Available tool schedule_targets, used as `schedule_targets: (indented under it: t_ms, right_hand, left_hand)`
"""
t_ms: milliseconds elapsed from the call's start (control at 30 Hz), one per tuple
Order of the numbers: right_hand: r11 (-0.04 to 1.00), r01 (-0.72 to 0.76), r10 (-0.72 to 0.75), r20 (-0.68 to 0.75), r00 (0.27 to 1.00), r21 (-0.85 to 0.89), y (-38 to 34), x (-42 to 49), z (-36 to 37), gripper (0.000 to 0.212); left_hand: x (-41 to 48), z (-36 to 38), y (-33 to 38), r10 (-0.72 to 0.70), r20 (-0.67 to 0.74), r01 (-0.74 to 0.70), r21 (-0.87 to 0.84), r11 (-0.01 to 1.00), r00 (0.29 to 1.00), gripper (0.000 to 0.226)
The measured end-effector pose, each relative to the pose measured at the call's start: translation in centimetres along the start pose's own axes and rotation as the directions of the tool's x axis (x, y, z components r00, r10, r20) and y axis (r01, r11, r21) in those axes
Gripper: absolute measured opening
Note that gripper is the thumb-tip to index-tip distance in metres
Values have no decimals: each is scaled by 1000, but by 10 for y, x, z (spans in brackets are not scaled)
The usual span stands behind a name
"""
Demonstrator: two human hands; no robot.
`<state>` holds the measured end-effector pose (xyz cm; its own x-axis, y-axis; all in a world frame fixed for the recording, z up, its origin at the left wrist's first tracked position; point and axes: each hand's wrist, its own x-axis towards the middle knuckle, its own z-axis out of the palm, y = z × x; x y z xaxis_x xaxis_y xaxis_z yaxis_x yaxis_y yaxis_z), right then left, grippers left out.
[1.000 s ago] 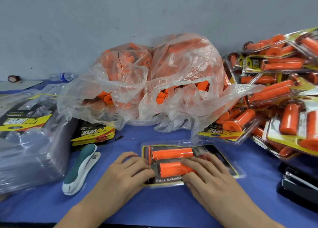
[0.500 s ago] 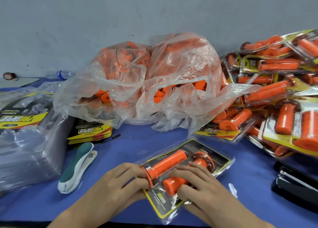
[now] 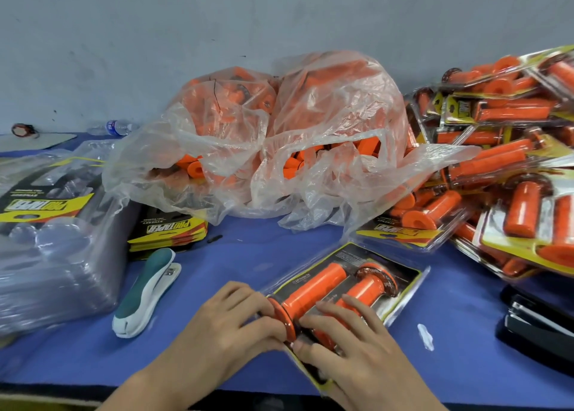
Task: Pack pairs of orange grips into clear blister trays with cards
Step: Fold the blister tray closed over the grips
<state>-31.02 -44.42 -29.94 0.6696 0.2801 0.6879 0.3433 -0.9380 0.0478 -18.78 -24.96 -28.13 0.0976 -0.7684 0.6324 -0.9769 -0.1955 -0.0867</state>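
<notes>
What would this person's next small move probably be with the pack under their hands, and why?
Probably squeeze the near end of the blister pack shut, ready for stapling. The left hand and right hand both hold that end, two orange grips and the card already sit inside, and a teal stapler lies just beside the left hand.

There were two hands, the left hand (image 3: pixel 230 326) and the right hand (image 3: pixel 360 351), and one blister tray (image 3: pixel 407 283) with two orange grips (image 3: pixel 313 288) in it. Two clear bags (image 3: pixel 335 109) of loose grips, one stack of cards (image 3: pixel 169 229), one bagged stack of empty trays (image 3: pixel 52 271) and one water bottle (image 3: pixel 116 127) showed, while the finished packs (image 3: pixel 512 149) were too many to count. Two staplers lay there: one teal-and-white stapler (image 3: pixel 146 289), one black stapler (image 3: pixel 540 323)
</notes>
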Motion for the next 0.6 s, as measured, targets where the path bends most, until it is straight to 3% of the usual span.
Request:
schedule_targets:
  t_ms: [233, 367, 600]
  right_hand:
    - [999, -5, 5, 15, 1000, 31, 5, -3, 7, 4]
    - [999, -1, 0, 27, 1000, 54, 6, -2, 6, 3]
    - [998, 45, -50, 98, 994, 50, 9, 2, -9, 16]
  left_hand:
    - [1, 4, -12, -60, 29, 63, -87, 994, 998, 22]
    - [-1, 6, -14, -43, 17, 43, -15, 999, 999, 30]
    - [-4, 8, -20, -3, 20, 3, 24, 1000, 1000, 16]
